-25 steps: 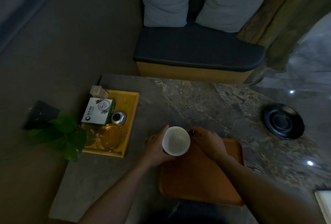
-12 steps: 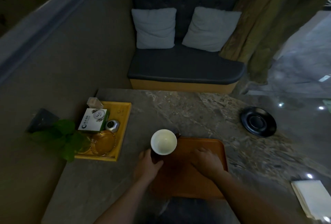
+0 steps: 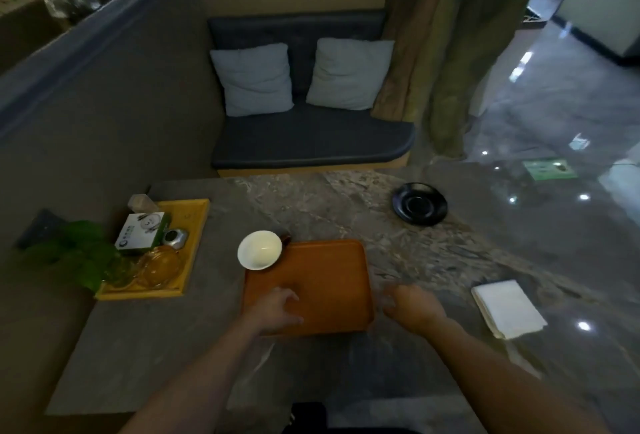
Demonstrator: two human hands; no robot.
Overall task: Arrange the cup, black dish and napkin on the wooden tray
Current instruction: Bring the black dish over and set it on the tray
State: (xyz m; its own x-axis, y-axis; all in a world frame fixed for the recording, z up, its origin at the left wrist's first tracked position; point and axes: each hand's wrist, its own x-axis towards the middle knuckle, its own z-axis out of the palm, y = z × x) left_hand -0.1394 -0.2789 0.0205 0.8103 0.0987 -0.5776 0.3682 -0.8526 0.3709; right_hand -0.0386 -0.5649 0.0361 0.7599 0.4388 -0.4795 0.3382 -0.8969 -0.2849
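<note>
The white cup [image 3: 259, 249] stands upright at the far left corner of the orange-brown wooden tray [image 3: 325, 277]. My left hand [image 3: 275, 309] hovers over the tray's near left part, fingers apart and holding nothing. My right hand [image 3: 412, 305] is just past the tray's right edge over the table, fingers loosely spread and empty, slightly blurred. The black dish [image 3: 419, 204] lies on the table at the far right. The folded white napkin [image 3: 507, 309] lies on the table to the right of my right hand.
A yellow tray [image 3: 194, 225] at the left holds a small box, a metal object and glass dishes, with a green plant [image 3: 76, 253] beside it. Beyond the stone table [image 3: 311, 205] is a dark bench with two grey cushions. Shiny floor lies to the right.
Both hands have left the cup and drawn back toward me; the cup now stands alone on the tray corner. My right hand has moved off the tray to the right. The view tilted up.
</note>
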